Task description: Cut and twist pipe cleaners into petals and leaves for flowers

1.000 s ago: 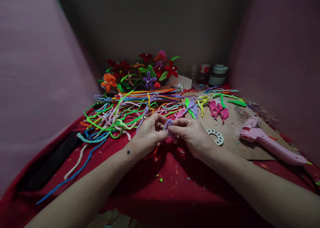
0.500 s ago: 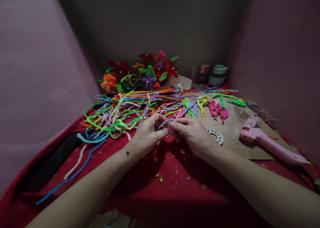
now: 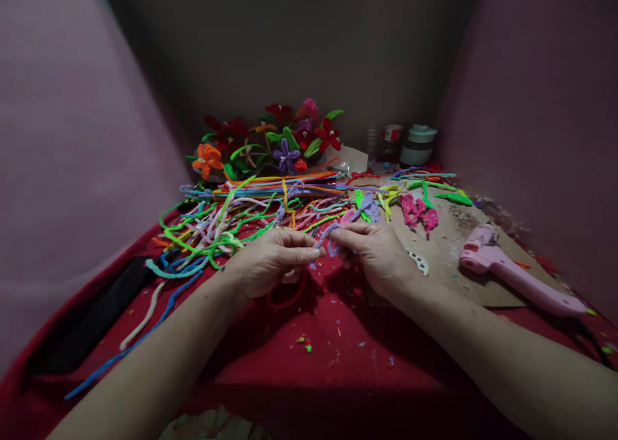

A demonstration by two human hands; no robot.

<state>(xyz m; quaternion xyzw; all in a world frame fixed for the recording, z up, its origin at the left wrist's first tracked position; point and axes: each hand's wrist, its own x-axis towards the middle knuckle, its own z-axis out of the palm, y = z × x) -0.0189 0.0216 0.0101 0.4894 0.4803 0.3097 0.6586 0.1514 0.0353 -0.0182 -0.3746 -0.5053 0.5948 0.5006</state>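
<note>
A lavender pipe cleaner is stretched between my two hands over the middle of the table. My left hand pinches its lower left end between thumb and forefinger. My right hand grips the bent part of it with thumb and fingers. Below my left hand shows a red loop, like a scissors handle; whether the hand touches it I cannot tell. Just beyond my right hand lie a lavender fuzzy piece and a pink one.
Loose pipe cleaners are heaped at the left. A pink hot tool with a cord and a white ring with holes lie on the cardboard at right. Pipe-cleaner flowers and a lidded jar stand behind.
My left hand has moved left and slightly down, away from my right hand, so more of the lavender pipe cleaner shows. The red loop is now more visible. The view has shifted slightly.
</note>
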